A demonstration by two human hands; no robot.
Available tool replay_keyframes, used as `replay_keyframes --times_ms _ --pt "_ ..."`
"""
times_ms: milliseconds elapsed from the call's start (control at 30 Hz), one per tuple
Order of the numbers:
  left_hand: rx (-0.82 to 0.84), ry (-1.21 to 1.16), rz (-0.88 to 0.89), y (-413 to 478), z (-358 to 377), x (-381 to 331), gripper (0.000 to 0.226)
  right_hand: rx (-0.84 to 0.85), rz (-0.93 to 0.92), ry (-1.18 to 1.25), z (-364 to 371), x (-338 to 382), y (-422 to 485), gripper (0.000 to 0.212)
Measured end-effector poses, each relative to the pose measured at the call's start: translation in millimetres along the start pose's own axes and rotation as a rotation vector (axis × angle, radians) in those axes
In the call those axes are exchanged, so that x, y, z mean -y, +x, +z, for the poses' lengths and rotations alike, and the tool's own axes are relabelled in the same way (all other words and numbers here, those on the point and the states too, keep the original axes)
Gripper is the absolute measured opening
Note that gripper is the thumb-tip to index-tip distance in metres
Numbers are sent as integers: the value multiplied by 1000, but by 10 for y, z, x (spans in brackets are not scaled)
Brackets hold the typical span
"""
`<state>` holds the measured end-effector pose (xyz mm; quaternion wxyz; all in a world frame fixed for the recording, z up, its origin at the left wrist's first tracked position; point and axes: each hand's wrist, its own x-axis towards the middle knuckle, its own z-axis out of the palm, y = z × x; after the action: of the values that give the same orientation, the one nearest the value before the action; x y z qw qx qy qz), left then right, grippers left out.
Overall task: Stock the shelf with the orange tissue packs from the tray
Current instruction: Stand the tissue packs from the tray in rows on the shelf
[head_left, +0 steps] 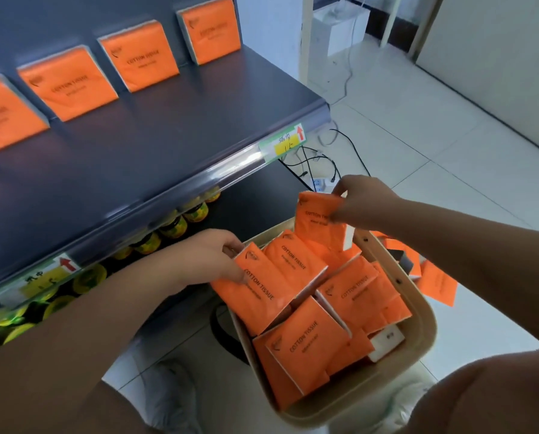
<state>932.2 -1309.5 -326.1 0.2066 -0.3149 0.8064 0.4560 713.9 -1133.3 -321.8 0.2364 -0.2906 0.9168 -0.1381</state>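
Pinching a pack in each hand, I have only the head view to go by. My right hand (pixel 362 198) nips the top corner of the right pack (pixel 316 219) between thumb and fingertips. It holds that pack upright above the far end of the tray (pixel 418 311), face toward me. My left hand (pixel 218 258) grips the left pack (pixel 259 292) by its upper corner, thumb on the print, fingers curled behind. That pack lies tilted over the tray's left rim, its print running down and to the right, away from my hand.

The shelf (pixel 168 130) lies up and to the left of both hands, and I judge the left hand nearer, just below the front lip. A row (pixel 140 57) of four packs leans along the shelf's back, well apart from the lip.

The tray holds a loose heap of orange packs, overlapping at odd angles, with something white in its near right corner. A few more packs (pixel 434 277) lie beyond its right rim. Jars (pixel 174 227) stand on the level below.
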Motion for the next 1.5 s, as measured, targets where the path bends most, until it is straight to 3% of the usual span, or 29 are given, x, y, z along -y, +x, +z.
replay_keyframes --times_ms 267,633,767,1067,1267,1500 --pt "-124 -249 76 -292 -316 -102 40 31 -263 -4 -406 174 -169 45" --pt "-379 -499 259 -1064 -874 66 35 -1 -656 424 -521 980 -517 42" --pt "-486 -567 338 -1298 -1064 199 50 -37 -698 515 -488 1323 -526 41" --pt "-779 -763 428 -1674 -1579 715 43 -154 -719 735 -267 2433 -488 41" --pt "-981 -830 395 -1850 -1907 1238 35 -220 -791 716 -48 3148 -459 45" --pt "-1148 -782 300 -1755 -2218 1754 45 -294 -829 782 146 3714 -383 61"
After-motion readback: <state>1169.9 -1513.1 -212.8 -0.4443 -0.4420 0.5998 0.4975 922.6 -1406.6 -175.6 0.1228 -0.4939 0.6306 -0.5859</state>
